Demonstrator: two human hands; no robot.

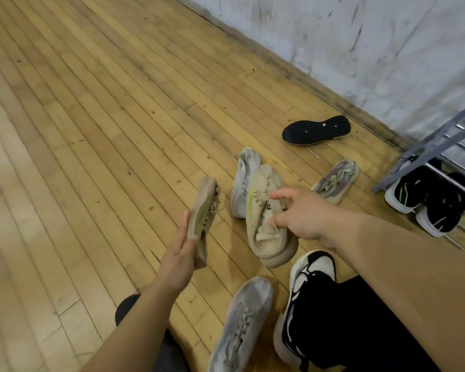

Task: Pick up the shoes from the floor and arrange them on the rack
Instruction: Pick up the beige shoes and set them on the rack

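Observation:
My left hand point(181, 248) grips a beige knit sneaker point(203, 213) by its heel end, lifted off the floor and turned on its side. My right hand point(304, 213) pinches the collar of the matching beige sneaker point(266, 210), which has a yellow-green stripe and rests on the wooden floor. A white sneaker point(243, 178) lies just behind it. A grey-pink sneaker point(336, 181) and an upturned black-soled shoe point(316, 130) lie farther back. A worn grey sneaker point(240, 326) lies near my leg. The grey metal rack point(435, 146) stands at the right edge.
A pair of black sneakers with white soles point(430, 200) sits under the rack's lowest bars. My own black-and-white shoe point(306, 288) and black trouser leg fill the lower right. A scuffed white wall point(360, 49) runs along the back. Bare wooden floor point(91, 130) stretches left.

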